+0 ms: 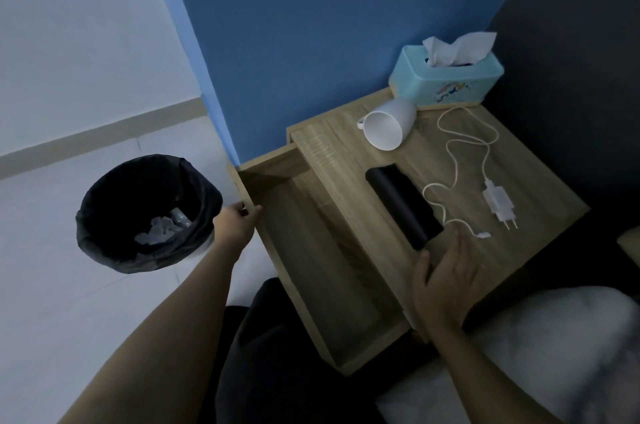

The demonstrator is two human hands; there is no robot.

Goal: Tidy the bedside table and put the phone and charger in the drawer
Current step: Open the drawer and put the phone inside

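Drawer [311, 250] stands open, left grip [235, 222] curled on its front. Right grip [446, 271], half-open, seemingly touches the phone [403, 205]; lifting it comes next.

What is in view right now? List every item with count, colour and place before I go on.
bedside table: one, light wood, against the blue wall.
drawer: one, light wood, pulled open, nothing seen inside.
phone: one, black, flat on the table top near its front edge.
charger: one, white, plug and cable loose on the table top, right of the phone.
cup: one, white, on its side by the tissue box.
tissue box: one, turquoise, back corner of the table, white tissue sticking out.
bin: one, black liner, on the floor left of the drawer, crumpled waste inside.
pillow: one, white, lower right.
left hand: gripping the drawer front.
right hand: fingers at the phone's near end.
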